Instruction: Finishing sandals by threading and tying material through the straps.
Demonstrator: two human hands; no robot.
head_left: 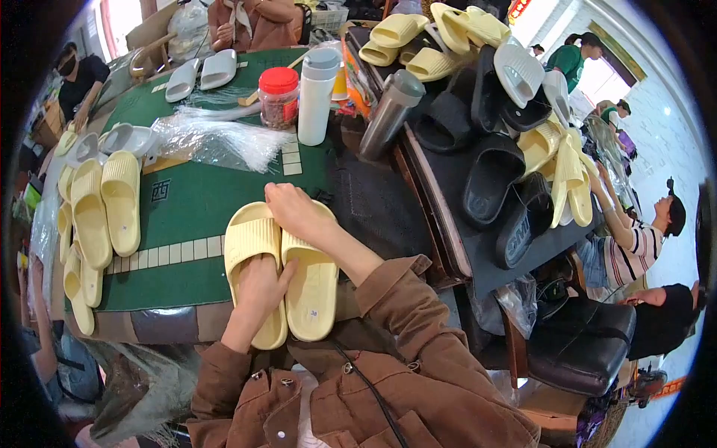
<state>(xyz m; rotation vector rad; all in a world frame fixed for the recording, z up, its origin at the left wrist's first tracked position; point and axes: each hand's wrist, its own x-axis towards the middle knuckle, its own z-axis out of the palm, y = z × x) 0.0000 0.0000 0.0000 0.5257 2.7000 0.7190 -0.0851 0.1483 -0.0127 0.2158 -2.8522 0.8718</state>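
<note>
Two pale yellow slippers lie side by side at the table's front edge, toes pointing away from me. My left hand (258, 287) reaches into the left slipper (252, 239), its fingers hidden under the ribbed strap and its thumb out toward the neighbouring one. Over the toe end of the right slipper (314, 291) my right hand (293, 207) is closed, fingers bent at the inner edge between the pair. A small mark shows on the right slipper's heel.
More yellow slippers (119, 198) stand at the left. Clear plastic bags (216, 138), a red-lidded jar (278, 97), a white bottle (317, 97) and a steel flask (390, 113) sit beyond. At right, black slippers (493, 179) pile on another table. Several people work around.
</note>
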